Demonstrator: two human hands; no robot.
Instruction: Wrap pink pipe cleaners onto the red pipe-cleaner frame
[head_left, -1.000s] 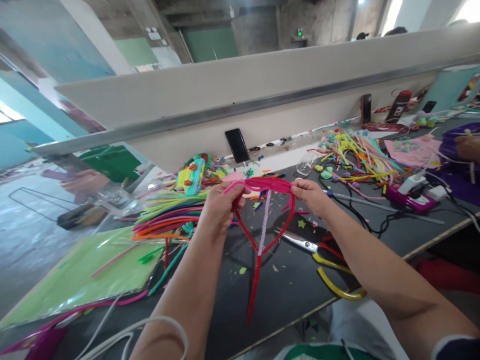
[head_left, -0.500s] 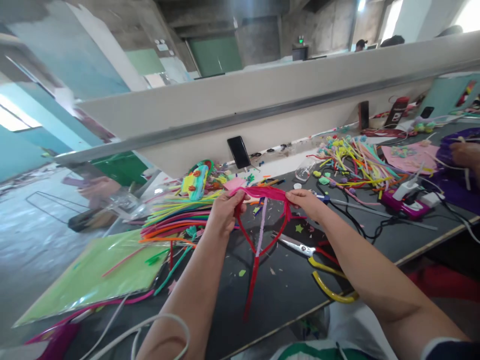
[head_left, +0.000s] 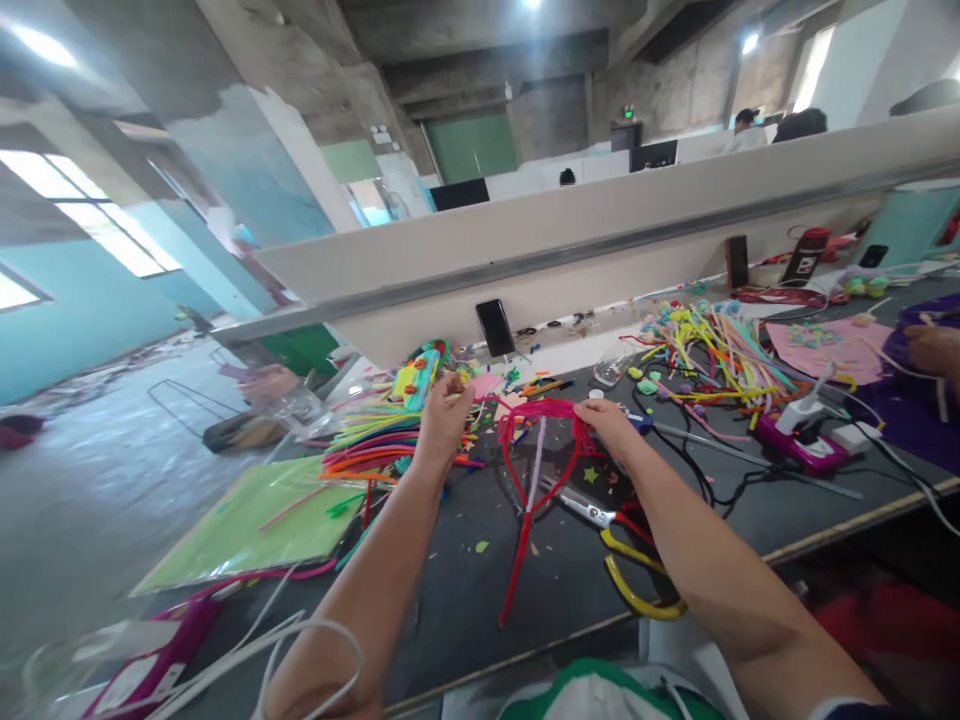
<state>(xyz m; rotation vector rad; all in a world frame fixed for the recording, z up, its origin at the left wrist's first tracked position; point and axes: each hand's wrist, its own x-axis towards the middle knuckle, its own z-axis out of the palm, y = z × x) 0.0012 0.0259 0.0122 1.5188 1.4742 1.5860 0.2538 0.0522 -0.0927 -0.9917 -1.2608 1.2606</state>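
A red pipe-cleaner frame (head_left: 523,545) with a lilac middle stem (head_left: 537,465) and a pink-red wrapped top (head_left: 546,408) is held over the dark table. My right hand (head_left: 606,420) pinches the top at its right corner. To the left, my left hand (head_left: 445,405) is raised, its fingers bent around a thin red strand that runs toward the top's left end. Scissors (head_left: 592,510) with yellow and red handles lie beside the frame, under my right forearm.
Bundled pipe cleaners (head_left: 375,445) and a green sheet packet (head_left: 255,525) lie left. A phone (head_left: 495,328) leans on the divider. At right are a purple power strip (head_left: 806,450), cables, more pipe cleaners (head_left: 720,345) and another person's hand.
My left hand has moved off the top's left corner, up and left, drawing out a thin strand. My right hand keeps its pinch. The view has tilted up and turned left.
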